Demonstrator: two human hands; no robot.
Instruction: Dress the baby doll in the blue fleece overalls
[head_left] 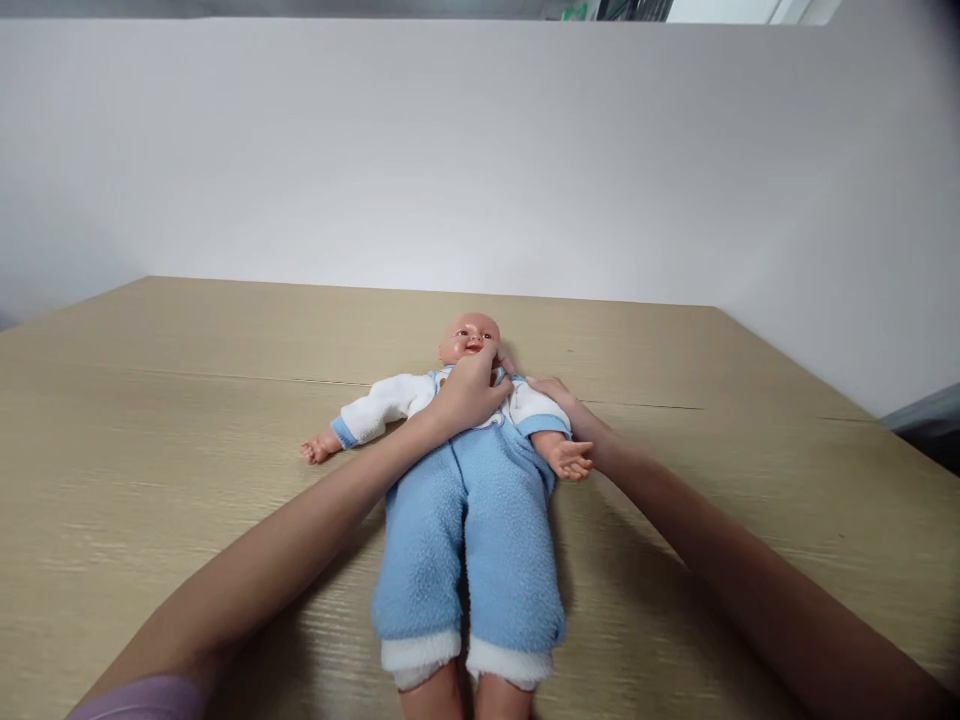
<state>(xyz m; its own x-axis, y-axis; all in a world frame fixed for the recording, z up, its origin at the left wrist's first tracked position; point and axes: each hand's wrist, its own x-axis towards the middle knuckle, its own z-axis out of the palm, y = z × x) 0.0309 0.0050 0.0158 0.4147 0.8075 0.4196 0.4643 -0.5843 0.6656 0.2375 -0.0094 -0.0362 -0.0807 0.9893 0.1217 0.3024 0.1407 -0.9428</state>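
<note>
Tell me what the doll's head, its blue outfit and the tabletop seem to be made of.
Doll's head: probably vinyl or hard plastic, smooth with a slight sheen.
Blue outfit: fleece-like fabric, fuzzy nap, with white plush cuffs.
Tabletop: likely wood-look laminate, matte, with fine straight grain lines.

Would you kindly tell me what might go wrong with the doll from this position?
1. The left hand seems to pinch the doll at the collar, right under the chin. A tug there may stretch the fabric rather than shift the body.
2. The right hand lies beside the shoulder, not clearly under the head. If the doll is raised, the head might tip back.
</note>
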